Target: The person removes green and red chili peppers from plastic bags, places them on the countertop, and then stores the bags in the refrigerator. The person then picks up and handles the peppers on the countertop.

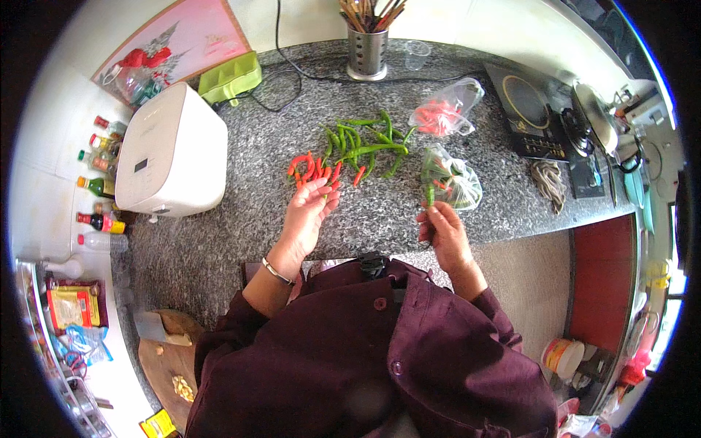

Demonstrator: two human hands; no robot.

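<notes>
Green chili peppers [350, 139] lie in a loose heap on the speckled granite counter. Red chili peppers [301, 161] form a smaller pile at its left, with one loose red piece nearby. My left hand [313, 205] is palm up with bent fingers at the lower edge of the red pile; whether it holds anything is unclear. In my right hand [444, 230], a green chili [430, 192] is pinched upright between thumb and fingers. Just beyond it lies a knotted clear plastic bag [463, 186] with green and red chilies inside. Another clear bag [438, 117] holds red chilies further back.
A white countertop appliance [172, 153] stands left, beside sauce bottles [98, 187]. At the back are a green divided holder [230, 76] and a metal utensil holder [367, 52]. An induction cooktop [526, 109] and a grey cloth [548, 183] lie right. A cleaver [156, 327] rests on a round wooden board [164, 378].
</notes>
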